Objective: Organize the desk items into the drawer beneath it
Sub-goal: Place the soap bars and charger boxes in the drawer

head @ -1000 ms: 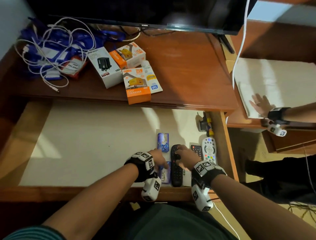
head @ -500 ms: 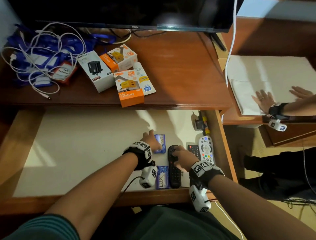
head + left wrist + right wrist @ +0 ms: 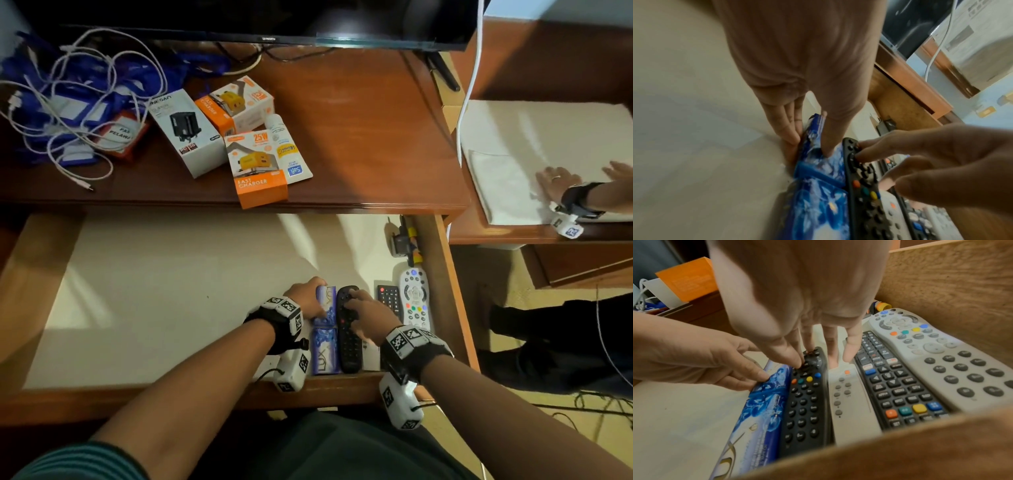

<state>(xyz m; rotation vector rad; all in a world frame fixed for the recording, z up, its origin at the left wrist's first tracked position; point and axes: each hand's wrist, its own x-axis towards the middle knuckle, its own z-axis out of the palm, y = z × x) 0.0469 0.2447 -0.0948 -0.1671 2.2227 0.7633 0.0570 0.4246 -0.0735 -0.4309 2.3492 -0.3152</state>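
Pinching the far blue soap pack (image 3: 324, 303) with my left hand (image 3: 306, 298), thumb on its top and fingers down its outer side, I am lining it up behind the near Lux soap pack (image 3: 323, 354) in the open drawer (image 3: 144, 294). My right hand (image 3: 368, 313) rests straight fingertips on the upper buttons of the black remote (image 3: 347, 334), pinning it while the soap slides against its edge. To do this well I would keep that remote pressed flat and nudge the pack snug to it and square to the pack below, without lifting either. Only the right wrist view shows the whole row: a slim white remote (image 3: 851, 404) hidden under my palm from the head camera, then a second black remote (image 3: 898, 386) and the grey remote (image 3: 945, 360) against the drawer wall. The head view alone shows what waits on the desk (image 3: 359, 137): charger boxes (image 3: 257, 168), a tube (image 3: 286, 147) and tangled white cables (image 3: 68, 113).
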